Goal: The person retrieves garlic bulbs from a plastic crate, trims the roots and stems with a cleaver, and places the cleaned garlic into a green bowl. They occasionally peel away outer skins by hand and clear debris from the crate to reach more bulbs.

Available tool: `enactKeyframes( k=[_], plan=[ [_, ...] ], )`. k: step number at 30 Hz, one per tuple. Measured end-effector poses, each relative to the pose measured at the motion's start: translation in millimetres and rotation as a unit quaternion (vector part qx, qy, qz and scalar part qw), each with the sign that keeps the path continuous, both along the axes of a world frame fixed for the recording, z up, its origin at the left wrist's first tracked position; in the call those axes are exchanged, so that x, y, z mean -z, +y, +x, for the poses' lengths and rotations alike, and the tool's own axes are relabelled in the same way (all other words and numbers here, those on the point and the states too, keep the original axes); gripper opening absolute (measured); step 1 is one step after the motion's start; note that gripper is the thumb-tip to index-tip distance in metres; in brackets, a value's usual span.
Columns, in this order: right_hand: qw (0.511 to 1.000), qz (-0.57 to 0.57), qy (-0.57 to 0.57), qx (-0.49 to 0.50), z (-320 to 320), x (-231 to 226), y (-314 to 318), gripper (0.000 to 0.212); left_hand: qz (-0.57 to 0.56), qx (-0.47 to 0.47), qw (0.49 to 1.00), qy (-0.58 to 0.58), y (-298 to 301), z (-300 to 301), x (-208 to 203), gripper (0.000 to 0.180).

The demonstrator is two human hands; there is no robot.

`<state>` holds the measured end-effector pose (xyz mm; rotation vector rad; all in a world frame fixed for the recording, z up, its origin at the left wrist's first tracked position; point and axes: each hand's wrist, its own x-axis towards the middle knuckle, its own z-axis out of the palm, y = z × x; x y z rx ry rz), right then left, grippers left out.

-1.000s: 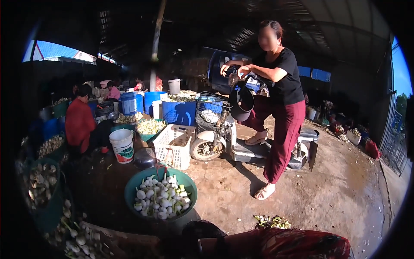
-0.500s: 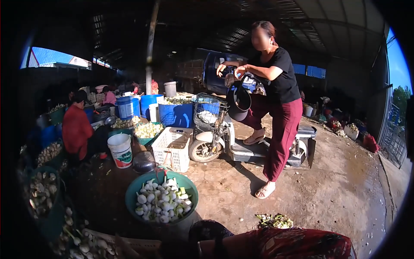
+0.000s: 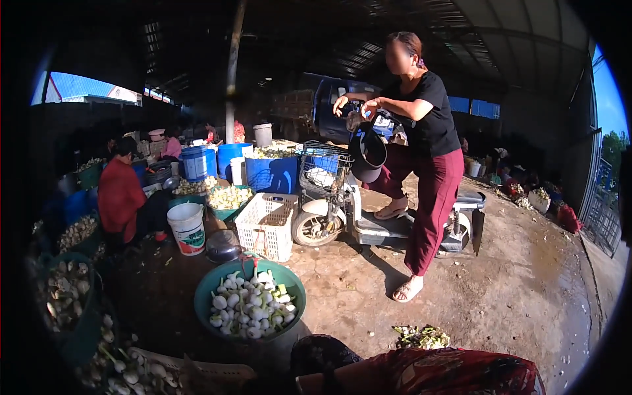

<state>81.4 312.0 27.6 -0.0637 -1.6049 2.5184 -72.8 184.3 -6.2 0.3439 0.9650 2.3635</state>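
A bare forearm (image 3: 329, 381) of mine, likely the right, crosses the lower edge with a pale band at the wrist. Beyond the band its hand is lost in deep shadow, so I cannot make out its fingers or any hold. My left hand does not show. Closest in front is a green basin (image 3: 302, 304) heaped with trimmed white garlic bulbs (image 3: 254, 309), some with green stem stubs. Loose garlic with stems (image 3: 131, 374) lies in shade at the lower left, beside a pale printed board or sack edge (image 3: 224, 370). Red patterned cloth (image 3: 454, 372) covers my lap or arm.
Beyond the basin stand a white plastic crate (image 3: 266, 227), a white bucket (image 3: 187, 227) and a dark rounded lid or bowl (image 3: 224, 246). A person (image 3: 428, 125) leans on a parked scooter (image 3: 382, 227). Another, in red (image 3: 120, 197), sits among garlic-filled tubs. Trimmings (image 3: 422, 337) lie nearby.
The whole view has shifted slightly, with the basin and crate appearing a little further right. The person at the scooter keeps nearly the same pose. No handled thing visibly changes.
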Motion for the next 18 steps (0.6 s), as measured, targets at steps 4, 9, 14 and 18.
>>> enactKeyframes(
  k=[4, 9, 14, 18],
  plan=[
    [1.000, -0.018, 0.010, 0.003, -0.2, -7.3, 14.9, 0.025, 0.031, 0.014, 0.999, -0.014, 11.0, -0.7, -11.4, 0.021],
    [0.999, -0.041, 0.024, 0.011, 1.4, -20.8, 35.4, 0.025, 0.070, 0.035, 0.996, -0.031, 23.3, 0.4, -31.9, 0.021],
    [0.997, -0.077, 0.028, 0.008, 3.1, -29.2, 48.9, 0.026, 0.096, 0.044, 0.993, -0.055, 22.0, 10.8, -65.9, 0.021],
    [0.985, -0.168, -0.006, -0.029, -7.5, 6.1, 31.4, 0.026, 0.061, 0.000, 0.993, -0.105, -25.1, 9.0, -35.1, 0.022]
  ],
)
